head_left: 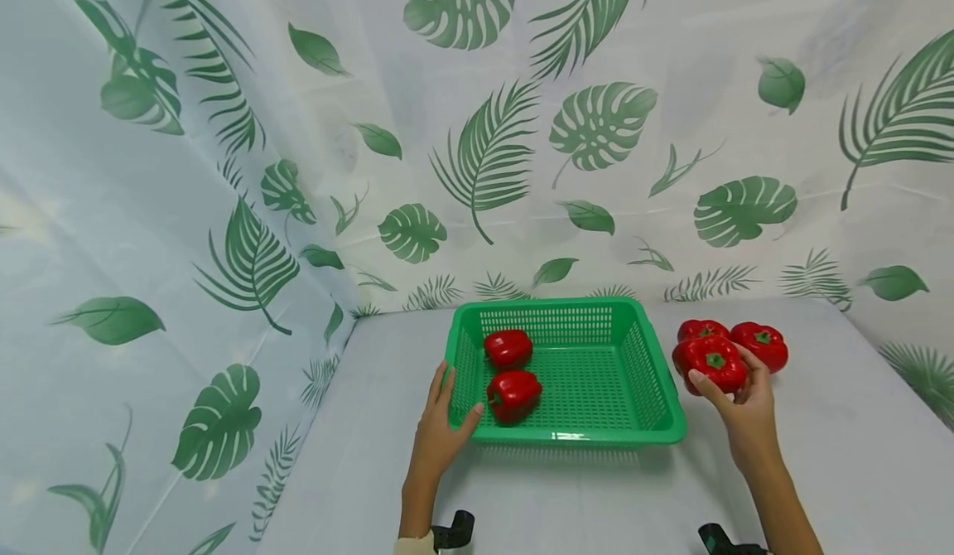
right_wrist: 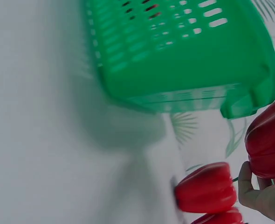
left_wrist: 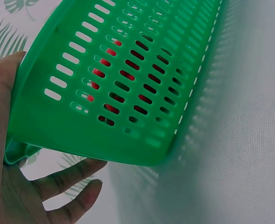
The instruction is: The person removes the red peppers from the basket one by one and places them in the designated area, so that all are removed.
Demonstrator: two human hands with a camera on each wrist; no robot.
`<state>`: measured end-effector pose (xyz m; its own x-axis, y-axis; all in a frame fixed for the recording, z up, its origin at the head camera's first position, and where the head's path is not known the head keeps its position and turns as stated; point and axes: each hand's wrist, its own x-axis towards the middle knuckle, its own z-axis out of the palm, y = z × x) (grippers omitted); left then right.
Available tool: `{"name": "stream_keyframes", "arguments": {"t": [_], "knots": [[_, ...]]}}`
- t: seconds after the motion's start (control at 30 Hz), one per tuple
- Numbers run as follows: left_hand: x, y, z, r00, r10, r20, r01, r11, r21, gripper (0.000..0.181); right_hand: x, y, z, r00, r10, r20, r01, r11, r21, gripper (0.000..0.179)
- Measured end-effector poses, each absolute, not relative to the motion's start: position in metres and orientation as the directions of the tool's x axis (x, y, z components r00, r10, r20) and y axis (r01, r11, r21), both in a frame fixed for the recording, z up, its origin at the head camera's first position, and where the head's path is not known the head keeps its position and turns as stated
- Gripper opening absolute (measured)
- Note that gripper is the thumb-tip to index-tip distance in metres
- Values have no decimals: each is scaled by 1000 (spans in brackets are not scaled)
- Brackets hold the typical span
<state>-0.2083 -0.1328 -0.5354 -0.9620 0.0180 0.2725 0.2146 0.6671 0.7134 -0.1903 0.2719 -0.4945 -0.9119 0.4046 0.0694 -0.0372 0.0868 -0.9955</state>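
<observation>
My right hand (head_left: 751, 414) grips a red bell pepper (head_left: 704, 363) between thumb and fingers, just right of the green plastic basket (head_left: 574, 436). In the right wrist view this bell pepper (right_wrist: 270, 144) is raised off the table, close to the basket's rim. Behind it in the head view are two more red bell peppers, one partly hidden (head_left: 701, 328) and one to the right (head_left: 775, 348). My left hand (head_left: 440, 439) holds the basket's near left corner, thumb over the rim and fingers along the outside. Two red bell peppers (head_left: 509, 348) lie inside, along the basket's left side.
A white cloth-covered table (head_left: 358, 456) carries everything. Behind and to the left hangs a pale curtain (head_left: 492, 248) with green leaf prints. The basket's slotted walls stand up between its inside and the peppers at the right.
</observation>
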Motion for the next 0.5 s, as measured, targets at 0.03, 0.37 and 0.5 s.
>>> {"name": "stream_keyframes", "arguments": {"t": [0.03, 0.37, 0.5], "knots": [[-208, -133, -536, -962, 17, 272, 213, 668, 713, 77, -189, 273, -498, -915, 398, 68, -24, 115, -993, 82], [-207, -133, -537, -963, 18, 269, 211, 671, 710, 77, -179, 275, -517, -916, 402, -8, 84, 172, -981, 81], [-208, -133, -537, -964, 17, 267, 209, 673, 710, 79, -179, 276, -521, -905, 418, -74, 157, 166, -974, 85]]}}
